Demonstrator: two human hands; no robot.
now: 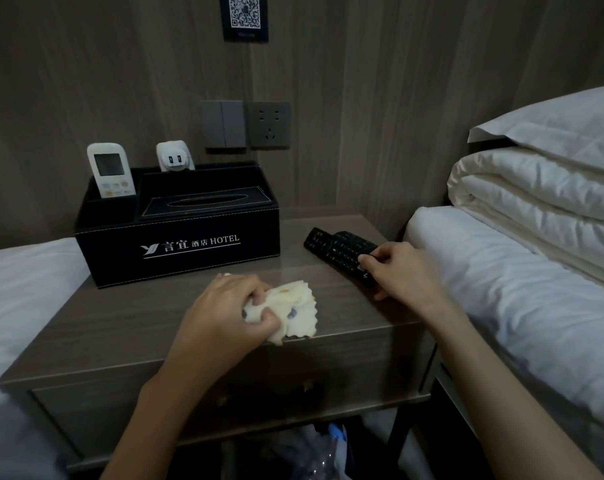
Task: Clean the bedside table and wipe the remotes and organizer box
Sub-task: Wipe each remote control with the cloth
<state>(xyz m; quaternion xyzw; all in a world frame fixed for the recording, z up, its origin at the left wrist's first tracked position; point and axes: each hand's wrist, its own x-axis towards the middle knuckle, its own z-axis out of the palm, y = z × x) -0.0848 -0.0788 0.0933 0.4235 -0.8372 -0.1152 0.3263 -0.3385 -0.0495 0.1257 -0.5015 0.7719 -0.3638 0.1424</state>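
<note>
Head view: the bedside table (120,323) has a grey-brown wood-grain top and a drawer front below its front edge.

1. Organizer box (176,251): black, with pale stitching and white "HOTEL" lettering on its front face. It stands at the back left corner of the table. Its lid has an oval tissue slot.
2. White remote (110,169): stands upright in the box's left compartment, screen and coloured buttons facing forward.
3. White plug adapter (174,155): stands in the box's rear compartment.
4. Black remote (338,249): lies near the right edge of the table, its far end angled toward the back. Whether it is one unit or two side by side cannot be told.
5. Right hand (401,268): fingers curled round the near end of the black remote, grasping it.
6. Left hand (221,313): clenched round a crumpled cloth (290,306), at the middle of the front edge.
7. Cloth: pale cream, scalloped border, small dark and yellow marks; its loose part rests on the table top.

A wall socket (268,124) and a switch (223,123) sit on the panel behind the table. White bedding lies beside the table on both sides.
</note>
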